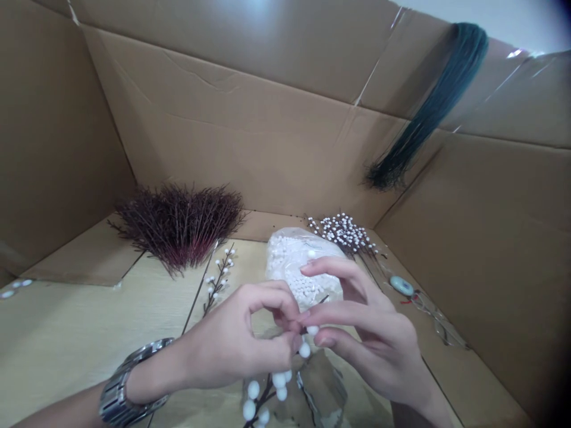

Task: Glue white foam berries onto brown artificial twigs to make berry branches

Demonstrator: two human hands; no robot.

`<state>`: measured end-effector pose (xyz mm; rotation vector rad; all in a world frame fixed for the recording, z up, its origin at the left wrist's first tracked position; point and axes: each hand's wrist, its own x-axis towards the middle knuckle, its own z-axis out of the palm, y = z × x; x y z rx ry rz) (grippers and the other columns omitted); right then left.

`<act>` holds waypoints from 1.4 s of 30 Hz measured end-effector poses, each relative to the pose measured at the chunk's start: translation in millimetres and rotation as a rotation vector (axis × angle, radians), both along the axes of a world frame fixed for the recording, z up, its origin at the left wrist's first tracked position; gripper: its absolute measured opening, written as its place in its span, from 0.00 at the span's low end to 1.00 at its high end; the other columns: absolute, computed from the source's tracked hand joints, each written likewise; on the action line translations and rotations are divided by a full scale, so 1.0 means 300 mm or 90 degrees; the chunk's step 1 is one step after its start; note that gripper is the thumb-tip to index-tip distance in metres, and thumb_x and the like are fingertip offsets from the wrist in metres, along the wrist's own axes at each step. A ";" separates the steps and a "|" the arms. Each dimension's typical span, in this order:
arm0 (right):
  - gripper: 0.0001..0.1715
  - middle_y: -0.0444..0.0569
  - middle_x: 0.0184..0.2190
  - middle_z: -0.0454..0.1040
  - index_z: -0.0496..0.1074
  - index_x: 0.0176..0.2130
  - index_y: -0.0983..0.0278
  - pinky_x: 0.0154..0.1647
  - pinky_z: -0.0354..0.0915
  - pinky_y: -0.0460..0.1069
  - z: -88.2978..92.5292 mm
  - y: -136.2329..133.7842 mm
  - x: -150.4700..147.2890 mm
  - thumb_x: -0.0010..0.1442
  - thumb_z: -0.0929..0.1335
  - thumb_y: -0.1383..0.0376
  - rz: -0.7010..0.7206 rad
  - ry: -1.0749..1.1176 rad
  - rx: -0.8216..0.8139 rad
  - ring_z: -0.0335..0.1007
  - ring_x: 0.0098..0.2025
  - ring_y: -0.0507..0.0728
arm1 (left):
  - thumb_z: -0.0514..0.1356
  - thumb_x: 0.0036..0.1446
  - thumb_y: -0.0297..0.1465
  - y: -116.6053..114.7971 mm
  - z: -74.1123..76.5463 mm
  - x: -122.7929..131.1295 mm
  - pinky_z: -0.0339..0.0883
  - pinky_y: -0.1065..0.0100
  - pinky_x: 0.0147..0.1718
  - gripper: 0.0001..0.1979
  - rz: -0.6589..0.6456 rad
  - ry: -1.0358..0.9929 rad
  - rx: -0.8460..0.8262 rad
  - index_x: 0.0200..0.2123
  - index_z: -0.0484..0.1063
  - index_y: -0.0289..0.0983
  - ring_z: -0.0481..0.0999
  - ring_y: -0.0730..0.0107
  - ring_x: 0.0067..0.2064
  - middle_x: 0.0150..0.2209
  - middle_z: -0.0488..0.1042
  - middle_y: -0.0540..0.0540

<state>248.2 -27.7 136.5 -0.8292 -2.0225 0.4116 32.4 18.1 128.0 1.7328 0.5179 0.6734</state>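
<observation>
Cardboard walls (214, 119) box in your pale wood-look table (80, 339). Count: 1 dark twig bundle (178, 223) back L, 1 loose berried sprig (217, 280) nr. it, 1 clear bag (331, 246) of white beads (307, 286) ctr., 1 berried bunch (341, 233) back R, 1 green hank (435, 110) hung on wall, 1 pale-blue oval item (401, 286) at R, surface too blurred to read. Your L hand (227, 333), w/ 1 metal watch (118, 386), pinches 1 white-berried twig (279, 380) front ctr.; your R hand (390, 345) has fingers spread, index at the pinch; can't tell if it grips.
</observation>
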 end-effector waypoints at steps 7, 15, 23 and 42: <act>0.17 0.49 0.46 0.79 0.79 0.53 0.54 0.55 0.73 0.58 -0.015 0.014 -0.024 0.66 0.71 0.67 0.076 0.099 0.018 0.76 0.50 0.59 | 0.65 0.56 0.26 -0.003 -0.006 0.006 0.67 0.62 0.45 0.02 0.009 -0.030 -0.043 0.30 0.76 0.36 0.74 0.62 0.41 0.35 0.75 0.48; 0.16 0.51 0.42 0.84 0.80 0.52 0.56 0.47 0.77 0.59 -0.034 0.028 -0.044 0.66 0.71 0.67 0.092 0.168 0.036 0.80 0.47 0.62 | 0.65 0.55 0.25 0.001 -0.015 0.010 0.67 0.66 0.42 0.03 0.003 -0.060 -0.091 0.30 0.76 0.36 0.73 0.66 0.40 0.35 0.75 0.49; 0.16 0.50 0.41 0.85 0.81 0.51 0.56 0.44 0.78 0.59 -0.054 0.039 -0.061 0.66 0.71 0.69 0.071 0.202 0.052 0.83 0.44 0.60 | 0.65 0.54 0.25 0.006 -0.010 0.013 0.66 0.66 0.41 0.02 -0.010 -0.056 -0.121 0.30 0.77 0.36 0.72 0.67 0.38 0.34 0.75 0.50; 0.16 0.48 0.40 0.86 0.81 0.50 0.53 0.44 0.78 0.60 -0.087 0.033 -0.080 0.64 0.72 0.69 0.036 0.260 0.017 0.83 0.43 0.61 | 0.65 0.57 0.28 0.012 -0.019 0.018 0.67 0.63 0.44 0.04 0.008 -0.038 -0.115 0.29 0.76 0.36 0.74 0.63 0.41 0.35 0.75 0.48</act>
